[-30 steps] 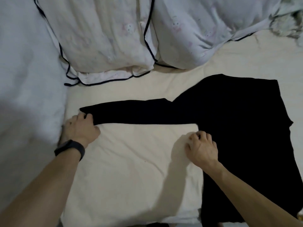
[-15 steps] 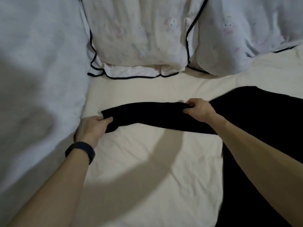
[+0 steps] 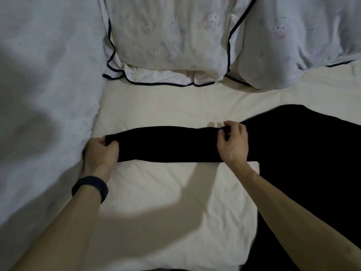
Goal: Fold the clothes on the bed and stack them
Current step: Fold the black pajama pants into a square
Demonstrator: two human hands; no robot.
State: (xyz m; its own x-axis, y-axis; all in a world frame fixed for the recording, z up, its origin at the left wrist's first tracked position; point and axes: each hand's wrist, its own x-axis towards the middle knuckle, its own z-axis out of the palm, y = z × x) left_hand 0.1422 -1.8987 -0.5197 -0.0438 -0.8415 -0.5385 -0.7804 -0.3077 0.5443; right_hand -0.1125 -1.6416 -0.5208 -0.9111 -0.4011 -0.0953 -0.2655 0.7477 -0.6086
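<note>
Between left hand (image 3: pixel 99 153) and right hand (image 3: pixel 233 142), black sleeve (image 3: pixel 168 145) (cuff (image 3: pixel 109 138) in fingers (image 3: pixel 111 148))

Right hand (image 3: pixel 233 145) sits higher, pinching the far edge of the long black fabric sleeve (image 3: pixel 168 145); left hand (image 3: pixel 100 153) now grips its cuff.

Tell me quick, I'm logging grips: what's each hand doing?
Left hand: grips the sleeve at its cuff end.
Right hand: pinches the sleeve's upper edge.

Both forearms are bare; a dark wristband (image 3: pixel 90 187) circles the left wrist.
</note>
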